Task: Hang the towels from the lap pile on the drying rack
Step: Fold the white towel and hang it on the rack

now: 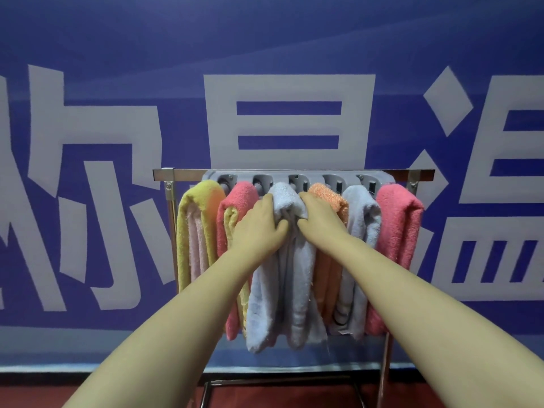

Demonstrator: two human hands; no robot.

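Behind everything stands a blue wall with big white characters (288, 122). Before it I see the metal drying rack (164, 173). My left hand (259, 228) and right hand (319, 219) both grip the pale blue terry towel (282, 275) near its top fold, fingers curled around its sides and thumbs pressing the bunched front. This towel hangs on the rack, between a coral pink towel (235, 201) and an orange towel (326, 195).

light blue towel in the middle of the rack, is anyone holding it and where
Both hands hold the light blue terry towel near its top fold: left hand on its left side, right hand on its right.
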